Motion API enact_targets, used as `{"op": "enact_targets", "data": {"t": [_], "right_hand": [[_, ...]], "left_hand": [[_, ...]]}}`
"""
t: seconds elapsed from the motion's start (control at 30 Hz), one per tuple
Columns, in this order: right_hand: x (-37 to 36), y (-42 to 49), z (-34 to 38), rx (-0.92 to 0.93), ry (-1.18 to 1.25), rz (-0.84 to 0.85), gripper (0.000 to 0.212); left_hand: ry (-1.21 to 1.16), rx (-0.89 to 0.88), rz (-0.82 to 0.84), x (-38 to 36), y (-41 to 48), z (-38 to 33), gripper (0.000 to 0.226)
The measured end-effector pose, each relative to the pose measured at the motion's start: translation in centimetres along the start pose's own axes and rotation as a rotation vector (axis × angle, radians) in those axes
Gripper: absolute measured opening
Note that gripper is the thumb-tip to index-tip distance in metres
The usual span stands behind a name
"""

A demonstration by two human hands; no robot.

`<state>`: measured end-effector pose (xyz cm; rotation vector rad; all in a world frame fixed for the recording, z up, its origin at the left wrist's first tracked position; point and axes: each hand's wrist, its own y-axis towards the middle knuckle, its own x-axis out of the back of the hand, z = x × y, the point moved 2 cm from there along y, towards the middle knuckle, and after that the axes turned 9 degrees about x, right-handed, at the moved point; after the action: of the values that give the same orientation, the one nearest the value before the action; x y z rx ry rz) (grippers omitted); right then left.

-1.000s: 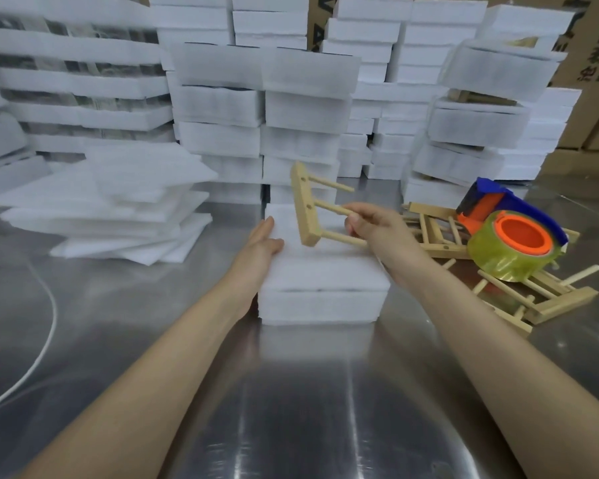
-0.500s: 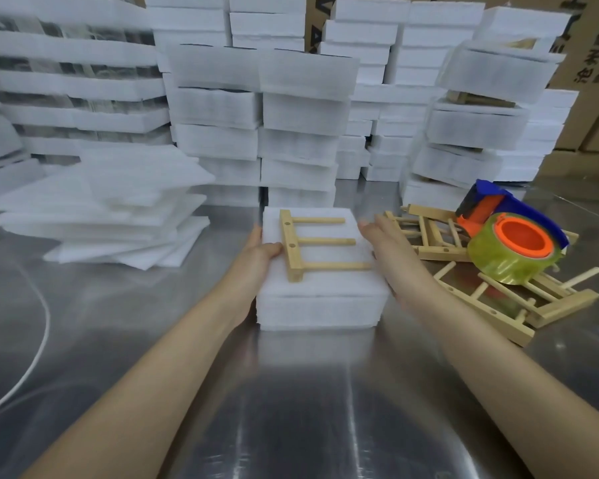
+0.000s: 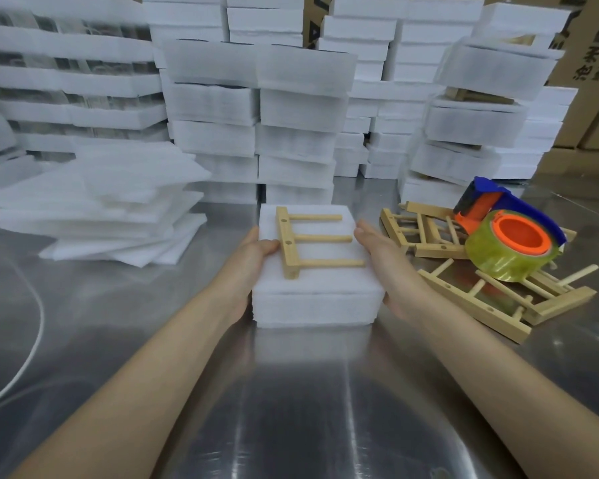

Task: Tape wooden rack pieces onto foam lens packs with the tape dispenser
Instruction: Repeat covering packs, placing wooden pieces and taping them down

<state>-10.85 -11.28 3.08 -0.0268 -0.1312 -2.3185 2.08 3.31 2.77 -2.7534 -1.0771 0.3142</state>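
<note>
steel bench (image 3: 291,409) runs under us, walled at the back by stacks of white foam packs (image 3: 256,115). our foam lens pack (image 3: 325,285) sits on it right in front. the wooden rack piece (image 3: 288,243) lies flat on top of it, bar to the left and three dowels pointing right, not yet taped. our left hand (image 3: 253,261) lies against the pack's left side, thumb on the top edge. our right hand (image 3: 384,264) lies flat against the right side, fingers straight. neither curls round anything.

we judge the pack light and soft, easy to dent, so broad palms on its sides suit it. the rack looks stiff, light and free to slide, and its thin dowels could snap, so we would pin it by the bar. the tape dispenser (image 3: 509,236), orange and blue with a yellowish roll, rests on loose rack pieces (image 3: 481,299) to the right.
</note>
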Motion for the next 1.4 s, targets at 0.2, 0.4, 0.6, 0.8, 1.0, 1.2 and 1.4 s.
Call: {"op": "enact_targets", "data": {"t": [0.2,0.4,0.6,0.8,1.0,1.2,1.4], "right_hand": [[0.3,-0.9,1.5,0.181,-0.236,0.132,0.034],[-0.1,-1.5,2.3,0.296,-0.36,0.2,0.012],[-0.3,-1.4,2.3,0.317,-0.366,0.171,0.025],[-0.5,-1.3,2.1,0.33,-0.385,0.144,0.019],[-0.4,-1.1,1.8,0.32,-0.361,0.146,0.023],[-0.3,-0.9,2.0,0.323,-0.367,0.14,0.023],[0.1,-0.7,2.0,0.31,-0.408,0.136,0.014]], "left_hand": [[-0.009,-0.009,-0.007,-0.1,-0.2,-0.1,0.029],[-0.03,-0.023,0.002,-0.3,-0.4,-0.3,0.03],[-0.041,-0.027,0.005,-0.3,-0.3,-0.2,0.03],[-0.028,-0.048,0.011,-0.5,-0.3,-0.3,0.028],[-0.069,-0.032,-0.004,-0.5,-0.1,0.0,0.029],[-0.073,-0.039,0.006,-0.4,0.5,0.1,0.028],[-0.084,-0.042,0.022,-0.3,0.9,0.3,0.026]]}}
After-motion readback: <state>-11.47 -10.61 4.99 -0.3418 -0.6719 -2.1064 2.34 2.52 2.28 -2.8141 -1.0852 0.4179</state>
